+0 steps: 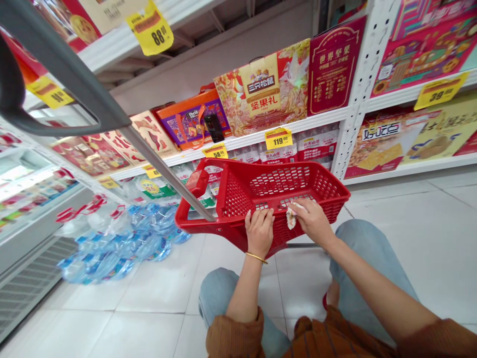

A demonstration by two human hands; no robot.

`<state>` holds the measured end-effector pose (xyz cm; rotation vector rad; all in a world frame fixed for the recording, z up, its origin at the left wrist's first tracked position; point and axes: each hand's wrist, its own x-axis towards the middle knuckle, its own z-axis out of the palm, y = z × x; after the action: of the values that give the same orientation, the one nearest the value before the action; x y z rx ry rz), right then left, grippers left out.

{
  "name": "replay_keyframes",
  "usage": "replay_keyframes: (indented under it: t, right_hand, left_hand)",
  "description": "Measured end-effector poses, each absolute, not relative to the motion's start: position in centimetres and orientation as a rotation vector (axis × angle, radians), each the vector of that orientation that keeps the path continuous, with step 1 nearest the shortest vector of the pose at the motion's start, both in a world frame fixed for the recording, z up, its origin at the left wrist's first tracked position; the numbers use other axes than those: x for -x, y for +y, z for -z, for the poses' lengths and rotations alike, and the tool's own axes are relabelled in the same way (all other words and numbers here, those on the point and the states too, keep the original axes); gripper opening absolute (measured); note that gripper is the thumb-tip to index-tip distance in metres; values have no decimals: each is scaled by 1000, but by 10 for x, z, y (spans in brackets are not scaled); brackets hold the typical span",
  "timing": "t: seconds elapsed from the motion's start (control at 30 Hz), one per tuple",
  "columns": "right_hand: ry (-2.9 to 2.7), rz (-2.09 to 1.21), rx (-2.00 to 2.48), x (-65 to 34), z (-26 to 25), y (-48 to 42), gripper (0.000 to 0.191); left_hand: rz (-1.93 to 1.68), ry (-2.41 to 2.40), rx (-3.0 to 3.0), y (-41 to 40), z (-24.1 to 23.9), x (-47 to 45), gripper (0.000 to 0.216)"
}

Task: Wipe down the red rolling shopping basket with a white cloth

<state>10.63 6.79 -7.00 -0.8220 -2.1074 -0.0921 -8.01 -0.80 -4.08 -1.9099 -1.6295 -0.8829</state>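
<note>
A red plastic shopping basket (238,228) with perforated walls stands in front of me, tilted a little. My left hand (260,231) grips its near rim, fingers curled over the edge. In my right hand (312,219) is a crumpled white tissue (291,219), pressed against the near rim to the right of the left hand. The fingers of the right hand are closed round the tissue, part of which hangs over the outside of the basket. A long grey pull handle (164,169) slants from the basket's left end to the upper left.
Store shelves (242,144) with boxed goods run along the far side. A black object (214,128) sits by an orange box (194,119). Blue-capped water bottles (112,248) lie on the tiled floor at left, beside a grey vent (33,278). My knees (367,248) flank the basket's near side.
</note>
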Motion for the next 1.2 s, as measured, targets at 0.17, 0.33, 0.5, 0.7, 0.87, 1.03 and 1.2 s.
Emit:
replay_keyframes:
  t: [0.17,0.33,0.5,0.7,0.87,1.03,1.2]
  right_hand:
    - [-2151,96,828,-72,55,45,33]
    - [-2111,159,911,-58,55,42,28]
    - [-2170,189,830,-70,57,49,27]
    - [-2141,178,794,-88,61,56,29]
    - [-2149,164,802,-104,67,62,32]
    - [-2148,129,896,-106,61,60,29]
    - [-2221,82,764,-79,48,47,30]
  left_hand:
    - [921,-1691,1914,-11,37,73,27]
    - [956,-1690,1932,-14,33,74,26]
    - [937,-1644,1947,-13,37,80,25]
    - [915,-1656,1924,-13,40,82,25]
    - [941,-1625,1913,-13,38,81,25]
    - [972,-1641,1898,-12,38,77,24]
    - [992,-1696,1899,-13,41,76,25]
